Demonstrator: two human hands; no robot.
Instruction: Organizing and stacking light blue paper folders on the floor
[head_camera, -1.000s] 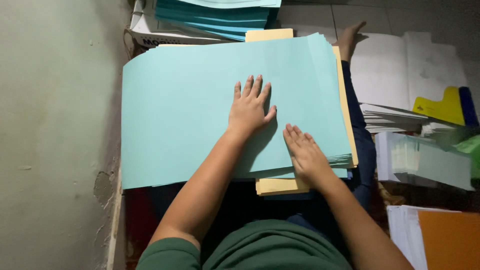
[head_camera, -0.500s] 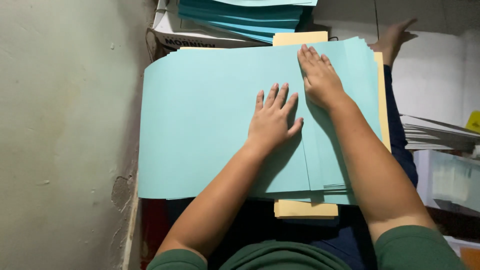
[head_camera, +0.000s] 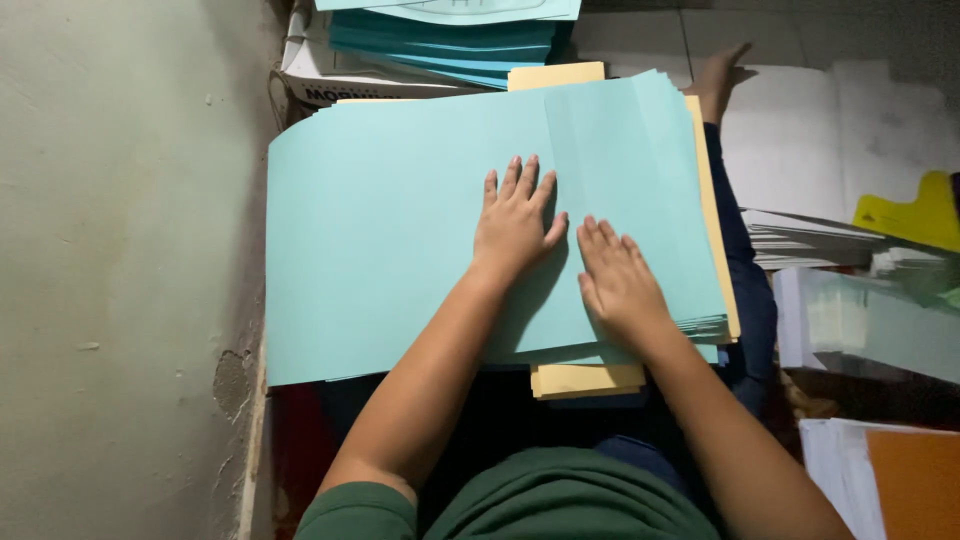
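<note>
**Both palms flat on the blue sheets**

Head view: left hand (head_camera: 515, 222) and right hand (head_camera: 617, 283) lie side by side, fingers spread, gripping nothing, on the light blue paper stack (head_camera: 390, 230) over yellow sheets (head_camera: 585, 378) on the lap. Judged: press evenly, keeping edges aligned

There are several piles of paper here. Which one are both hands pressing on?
The wide light blue stack on the lap: left hand and right hand lie flat on it. The darker teal stack beyond goes untouched.
</note>
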